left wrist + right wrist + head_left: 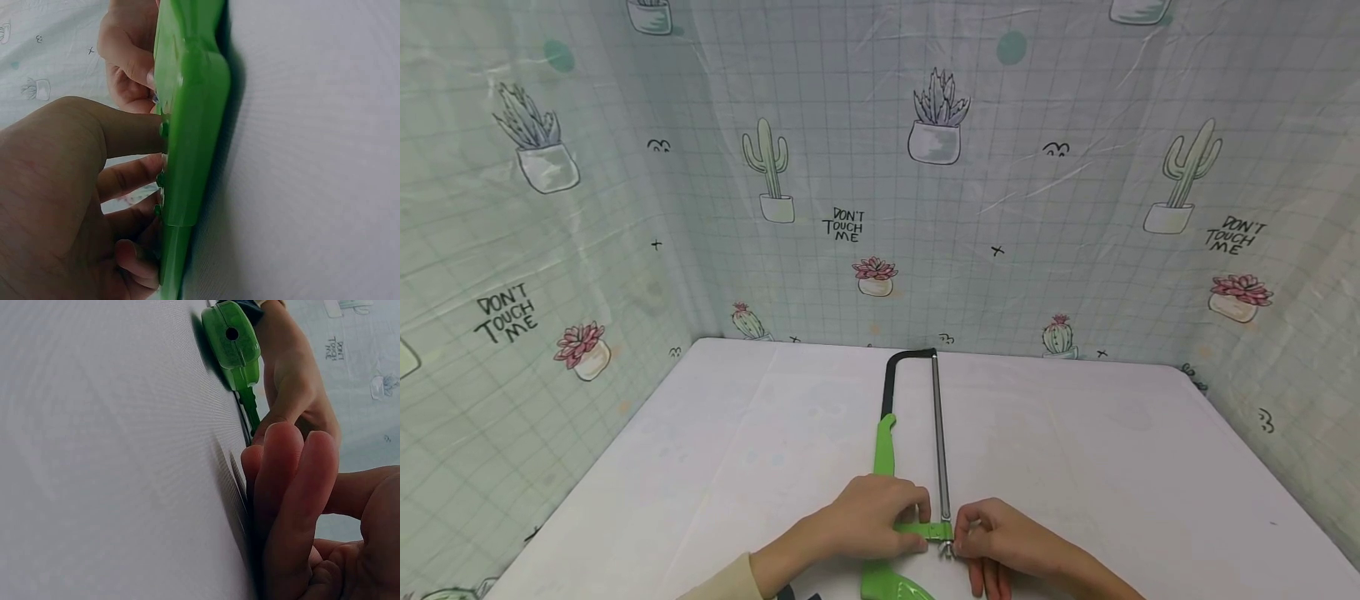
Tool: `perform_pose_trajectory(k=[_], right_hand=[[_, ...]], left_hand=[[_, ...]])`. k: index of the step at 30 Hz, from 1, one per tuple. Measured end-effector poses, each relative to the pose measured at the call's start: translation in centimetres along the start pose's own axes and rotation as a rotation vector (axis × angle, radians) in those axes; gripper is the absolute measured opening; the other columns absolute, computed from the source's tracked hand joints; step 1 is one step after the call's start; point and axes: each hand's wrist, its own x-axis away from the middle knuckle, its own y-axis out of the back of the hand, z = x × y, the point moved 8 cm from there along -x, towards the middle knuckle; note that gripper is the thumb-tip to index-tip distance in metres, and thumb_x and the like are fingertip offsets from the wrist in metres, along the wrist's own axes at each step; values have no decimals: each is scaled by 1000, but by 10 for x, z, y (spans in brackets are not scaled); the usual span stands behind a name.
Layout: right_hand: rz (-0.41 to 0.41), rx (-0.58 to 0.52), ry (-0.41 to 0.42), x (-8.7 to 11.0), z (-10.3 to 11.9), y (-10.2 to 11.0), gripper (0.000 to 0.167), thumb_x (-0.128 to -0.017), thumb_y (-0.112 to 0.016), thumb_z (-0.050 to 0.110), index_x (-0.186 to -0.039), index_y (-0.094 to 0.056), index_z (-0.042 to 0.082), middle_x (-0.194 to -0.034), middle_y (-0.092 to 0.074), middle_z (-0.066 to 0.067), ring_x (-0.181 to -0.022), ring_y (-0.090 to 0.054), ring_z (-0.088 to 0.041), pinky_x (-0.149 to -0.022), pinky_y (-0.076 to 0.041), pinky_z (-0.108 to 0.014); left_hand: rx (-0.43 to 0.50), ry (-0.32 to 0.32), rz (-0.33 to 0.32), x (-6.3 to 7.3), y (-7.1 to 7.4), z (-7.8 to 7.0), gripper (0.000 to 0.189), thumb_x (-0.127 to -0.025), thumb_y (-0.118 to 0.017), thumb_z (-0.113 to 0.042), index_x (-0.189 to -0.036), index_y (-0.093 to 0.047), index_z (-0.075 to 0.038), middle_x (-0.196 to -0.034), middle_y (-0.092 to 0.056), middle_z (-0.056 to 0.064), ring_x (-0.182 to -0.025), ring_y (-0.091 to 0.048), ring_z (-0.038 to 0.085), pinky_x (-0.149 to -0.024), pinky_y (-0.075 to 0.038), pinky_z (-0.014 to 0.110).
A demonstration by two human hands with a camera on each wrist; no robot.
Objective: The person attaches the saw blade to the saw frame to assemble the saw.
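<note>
A hacksaw (883, 450) with a green handle and black front frame lies on the white table, its grey blade (940, 442) on the right side. My left hand (872, 517) grips its green lower part, fingers and thumb on either side of the short green crosspiece (934, 531). In the left wrist view the thumb presses on the green handle (190, 137). At the blade's near end, my right hand (1000, 533) pinches at a small metal wing nut (947, 550) with thumb and index finger. Its other fingers (287, 487) extend close to the tabletop; the wing nut is hidden in the right wrist view.
The white table (1075, 442) extends to both sides of the saw. A cloth printed with cacti (880, 167) hangs behind the table and along its sides. Part of a dark object (786, 592) shows at the bottom edge below my left forearm.
</note>
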Motion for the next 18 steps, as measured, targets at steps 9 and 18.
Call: perform_pose_trajectory(k=[9, 18], right_hand=[[-32, 34, -19, -1, -1, 0, 12, -97, -58, 12, -92, -62, 2, -62, -69, -6, -40, -56, -3, -39, -44, -20], [-25, 23, -23, 0, -1, 0, 12, -97, -58, 12, -93, -63, 2, -62, -68, -5, -40, -56, -2, -39, -45, -19]], left_hand=[[4, 2, 5, 0, -1, 0, 17, -86, -77, -44, -96, -69, -33, -75, -53, -22, -68, -47, -4, -62, -38, 18], [4, 8, 6, 1, 1, -1, 17, -86, -77, -44, -97, -69, -33, -75, -53, -22, -68, -48, -4, -63, -38, 18]])
